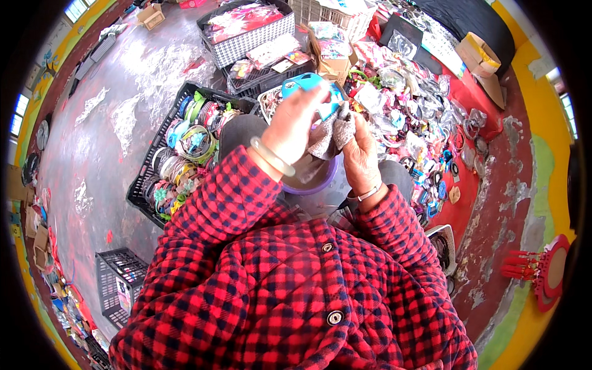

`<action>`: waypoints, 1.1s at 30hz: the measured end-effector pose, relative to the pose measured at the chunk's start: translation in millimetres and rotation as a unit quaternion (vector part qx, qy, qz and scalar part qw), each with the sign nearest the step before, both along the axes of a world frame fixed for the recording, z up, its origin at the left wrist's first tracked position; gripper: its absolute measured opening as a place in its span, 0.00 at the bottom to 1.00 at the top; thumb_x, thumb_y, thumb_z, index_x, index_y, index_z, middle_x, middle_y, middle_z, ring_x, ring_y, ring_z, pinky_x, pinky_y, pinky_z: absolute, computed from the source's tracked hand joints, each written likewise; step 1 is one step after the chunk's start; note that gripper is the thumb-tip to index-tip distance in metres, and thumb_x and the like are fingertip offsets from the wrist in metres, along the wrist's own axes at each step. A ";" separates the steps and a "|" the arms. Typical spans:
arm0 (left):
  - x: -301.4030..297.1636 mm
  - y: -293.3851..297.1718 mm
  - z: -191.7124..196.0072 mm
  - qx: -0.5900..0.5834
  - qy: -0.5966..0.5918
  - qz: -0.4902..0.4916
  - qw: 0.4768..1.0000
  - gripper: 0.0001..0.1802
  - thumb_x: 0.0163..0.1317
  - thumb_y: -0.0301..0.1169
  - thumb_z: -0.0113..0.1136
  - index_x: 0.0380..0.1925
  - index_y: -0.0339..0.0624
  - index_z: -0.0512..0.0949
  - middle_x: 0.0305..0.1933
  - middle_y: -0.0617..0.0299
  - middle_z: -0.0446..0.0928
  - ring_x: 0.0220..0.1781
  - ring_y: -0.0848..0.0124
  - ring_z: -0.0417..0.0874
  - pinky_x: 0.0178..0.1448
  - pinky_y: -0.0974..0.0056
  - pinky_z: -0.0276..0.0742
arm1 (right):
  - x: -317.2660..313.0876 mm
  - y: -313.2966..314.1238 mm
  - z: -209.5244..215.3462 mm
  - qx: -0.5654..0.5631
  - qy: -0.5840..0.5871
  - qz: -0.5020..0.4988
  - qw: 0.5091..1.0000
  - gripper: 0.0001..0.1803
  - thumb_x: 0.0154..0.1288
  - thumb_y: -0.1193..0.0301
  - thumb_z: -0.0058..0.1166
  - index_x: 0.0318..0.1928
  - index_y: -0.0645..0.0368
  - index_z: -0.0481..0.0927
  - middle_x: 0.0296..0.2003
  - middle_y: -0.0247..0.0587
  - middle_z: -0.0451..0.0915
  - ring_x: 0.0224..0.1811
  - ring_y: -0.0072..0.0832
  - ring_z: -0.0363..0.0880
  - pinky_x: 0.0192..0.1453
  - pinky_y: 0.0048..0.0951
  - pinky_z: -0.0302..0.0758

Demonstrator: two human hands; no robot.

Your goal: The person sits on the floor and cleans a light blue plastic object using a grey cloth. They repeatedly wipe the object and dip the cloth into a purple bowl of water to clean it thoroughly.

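My right hand (362, 155) is closed on a grey cloth (333, 137), with fingers and thumb pinching its folds. My left hand (293, 122) is raised beside the cloth, its fingers smeared by motion, so its grip cannot be made out. A bright blue plastic thing (299, 84) shows just behind the left hand; the frame does not show whether that hand touches it. Below both hands, between my knees, is a purple-rimmed basin (312, 189) with cloudy water in it, partly covered by the cloth and hands.
At my left stands a black crate (143, 180) of colourful headbands. Ahead are a grey-and-white basket (256, 42) of packaged goods and a cardboard box (336, 69). A heap of small accessories (401, 117) spreads to the right. Another black crate (110, 290) stands near left.
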State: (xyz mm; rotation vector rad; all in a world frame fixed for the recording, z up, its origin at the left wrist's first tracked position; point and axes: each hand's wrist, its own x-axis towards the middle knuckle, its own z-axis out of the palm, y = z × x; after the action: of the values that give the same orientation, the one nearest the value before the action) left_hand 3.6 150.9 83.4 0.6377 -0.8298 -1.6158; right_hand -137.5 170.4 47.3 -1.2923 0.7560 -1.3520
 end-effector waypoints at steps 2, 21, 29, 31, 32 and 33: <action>-13.5 6.2 -12.7 -0.050 -0.127 -0.002 0.991 0.12 0.67 0.35 0.48 0.42 0.40 0.74 0.41 0.68 0.75 0.42 0.81 0.74 0.46 0.72 0.70 | -0.3 -0.7 -2.4 -0.056 0.064 -0.057 0.995 0.14 0.67 0.73 0.43 0.52 0.63 0.70 0.40 0.33 0.74 0.43 0.19 0.70 0.48 0.21 0.68; -10.1 3.0 -22.5 0.070 0.238 -0.102 0.963 0.21 0.69 0.36 0.40 0.50 0.27 0.67 0.51 0.47 0.74 0.53 0.60 0.76 0.61 0.60 0.68 | -36.0 -25.8 -3.9 0.160 -0.268 -0.058 0.948 0.16 0.67 0.62 0.46 0.48 0.59 0.72 0.41 0.36 0.78 0.41 0.27 0.77 0.45 0.30 0.74; 13.1 -3.2 -3.8 -0.031 -0.024 -0.197 0.980 0.21 0.68 0.40 0.42 0.41 0.29 0.74 0.39 0.44 0.79 0.51 0.57 0.77 0.57 0.59 0.70 | -51.5 -34.1 -8.5 0.267 -0.300 0.007 0.916 0.16 0.66 0.63 0.46 0.45 0.62 0.74 0.37 0.42 0.79 0.40 0.33 0.78 0.46 0.36 0.75; 18.1 -7.5 -5.4 0.025 0.071 -0.174 0.982 0.21 0.68 0.40 0.42 0.44 0.28 0.72 0.43 0.43 0.77 0.53 0.56 0.75 0.59 0.57 0.68 | -57.4 -38.5 -7.3 0.269 -0.299 -0.029 0.915 0.16 0.67 0.62 0.46 0.47 0.61 0.74 0.40 0.40 0.79 0.41 0.32 0.77 0.49 0.37 0.74; 19.9 -9.2 -5.6 0.053 0.118 -0.160 0.979 0.21 0.68 0.39 0.42 0.45 0.28 0.71 0.44 0.43 0.76 0.54 0.55 0.74 0.60 0.56 0.68 | -60.0 -35.2 -1.2 0.267 -0.301 -0.033 0.915 0.17 0.68 0.61 0.44 0.48 0.59 0.73 0.42 0.40 0.78 0.45 0.33 0.76 0.52 0.39 0.72; 20.8 -10.9 -6.7 0.063 0.134 -0.136 0.980 0.22 0.68 0.40 0.43 0.47 0.28 0.70 0.47 0.43 0.74 0.55 0.55 0.73 0.62 0.54 0.66 | -65.4 -35.3 0.3 0.265 -0.322 0.027 0.909 0.18 0.69 0.60 0.42 0.51 0.59 0.72 0.45 0.41 0.77 0.48 0.35 0.75 0.55 0.41 0.70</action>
State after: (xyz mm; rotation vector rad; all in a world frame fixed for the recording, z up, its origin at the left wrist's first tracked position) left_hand 24.4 140.0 76.6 0.3917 -0.6370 -1.9645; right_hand -202.9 135.1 47.6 -0.3878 0.5524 -1.2947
